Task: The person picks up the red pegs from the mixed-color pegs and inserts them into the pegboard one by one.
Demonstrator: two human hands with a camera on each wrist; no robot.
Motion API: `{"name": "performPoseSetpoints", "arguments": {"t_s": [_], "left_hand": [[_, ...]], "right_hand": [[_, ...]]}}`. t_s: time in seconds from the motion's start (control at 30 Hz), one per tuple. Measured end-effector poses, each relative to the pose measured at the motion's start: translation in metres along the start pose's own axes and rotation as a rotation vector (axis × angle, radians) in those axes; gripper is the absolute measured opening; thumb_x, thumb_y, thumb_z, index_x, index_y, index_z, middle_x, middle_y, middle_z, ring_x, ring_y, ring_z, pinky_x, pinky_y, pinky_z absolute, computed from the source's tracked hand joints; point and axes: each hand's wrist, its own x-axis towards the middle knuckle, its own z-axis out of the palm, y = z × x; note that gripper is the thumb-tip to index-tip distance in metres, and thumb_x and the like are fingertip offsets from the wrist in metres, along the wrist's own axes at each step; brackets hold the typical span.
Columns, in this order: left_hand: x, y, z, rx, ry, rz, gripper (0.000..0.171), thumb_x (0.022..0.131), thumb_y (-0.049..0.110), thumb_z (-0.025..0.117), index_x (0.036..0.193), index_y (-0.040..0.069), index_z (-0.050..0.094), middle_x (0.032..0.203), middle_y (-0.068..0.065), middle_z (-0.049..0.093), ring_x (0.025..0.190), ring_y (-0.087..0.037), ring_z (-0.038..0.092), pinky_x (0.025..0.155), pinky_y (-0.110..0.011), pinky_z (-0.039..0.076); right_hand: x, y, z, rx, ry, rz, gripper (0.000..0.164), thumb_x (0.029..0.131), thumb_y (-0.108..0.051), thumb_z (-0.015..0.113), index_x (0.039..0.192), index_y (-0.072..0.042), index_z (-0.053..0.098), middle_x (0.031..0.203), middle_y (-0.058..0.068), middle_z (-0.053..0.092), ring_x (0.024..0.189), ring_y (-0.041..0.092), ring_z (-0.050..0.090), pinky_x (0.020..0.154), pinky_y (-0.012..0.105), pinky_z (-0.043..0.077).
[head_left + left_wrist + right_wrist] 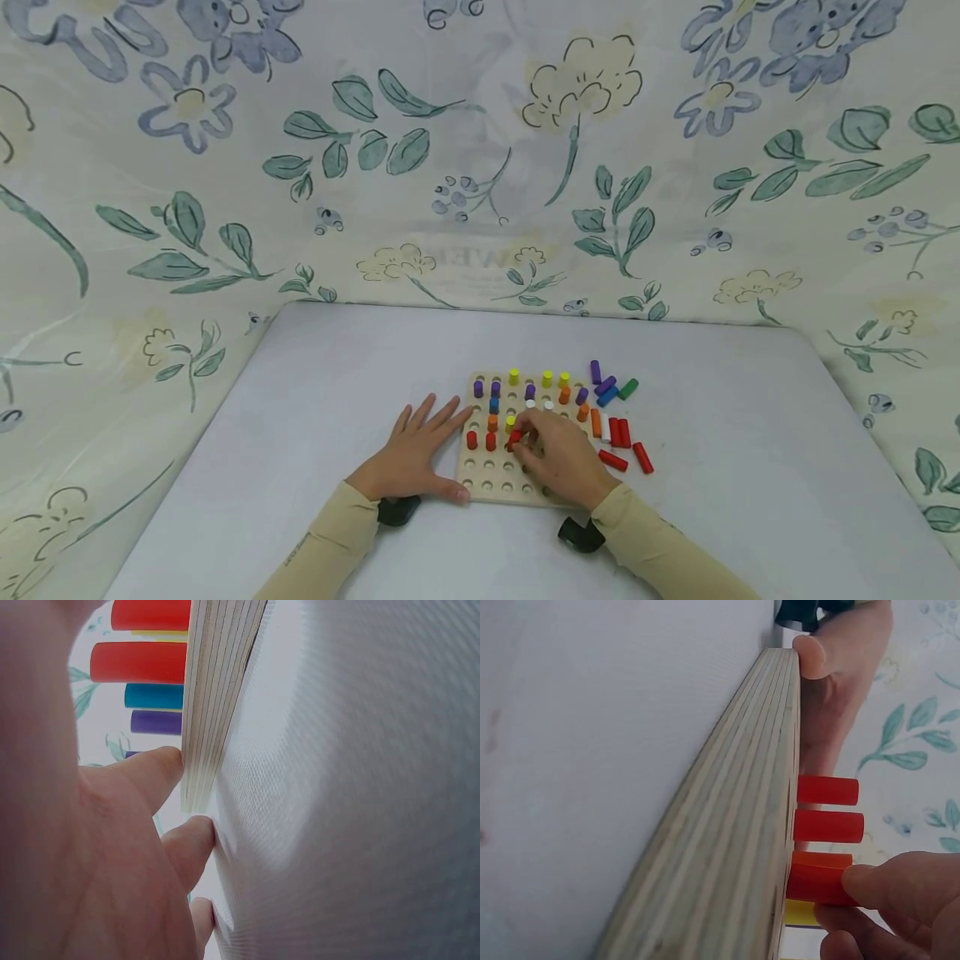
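Observation:
A wooden pegboard [487,493] with rows of round holes lies on the table. My right hand [562,458] pinches a red peg [819,884] between thumb and fingers, its lower end right at the board's face. Two red pegs [491,442] stand upright to its left in the same row. Spread flat, my left hand [412,454] lies at the board's left edge, with thumb and index fingertip at the wood. In the left wrist view the index finger [154,776] touches the board's side. Purple, yellow, orange, blue and white pegs stand in the rows farther back.
Loose red pegs [619,433] lie right of the board, beside an orange peg [596,422] and a white one. Farther back are purple, blue and green pegs [628,388]. The white table [337,358] meets a floral cloth [480,250] behind.

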Motion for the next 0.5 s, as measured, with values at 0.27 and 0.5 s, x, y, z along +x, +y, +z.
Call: {"name": "performPoseSetpoints", "arguments": {"t_s": [0.27, 0.5], "left_hand": [[0.0012, -0.0019, 0.0016, 0.0, 0.002, 0.005, 0.117, 0.068, 0.07, 0.08, 0.161, 0.021, 0.028, 0.168, -0.008, 0.016, 0.153, -0.04, -0.003, 0.118, -0.065, -0.004], [0.0013, -0.0025, 0.0019, -0.008, -0.003, 0.003, 0.117, 0.068, 0.07, 0.079, 0.161, 0.021, 0.027, 0.168, -0.008, 0.015, 0.153, -0.04, -0.003, 0.118, -0.065, -0.005]], "right_hand": [[-0.0001, -0.0039, -0.0016, -0.006, -0.029, 0.012, 0.024, 0.091, -0.02, 0.076, 0.111, -0.013, 0.066, 0.092, -0.006, 0.064, 0.08, 0.009, 0.056, 0.073, 0.026, 0.054], [0.0009, -0.0028, -0.0006, -0.02, -0.044, -0.001, 0.023, 0.091, -0.019, 0.076, 0.111, -0.013, 0.066, 0.092, -0.006, 0.064, 0.08, 0.008, 0.056, 0.072, 0.024, 0.054]]}}
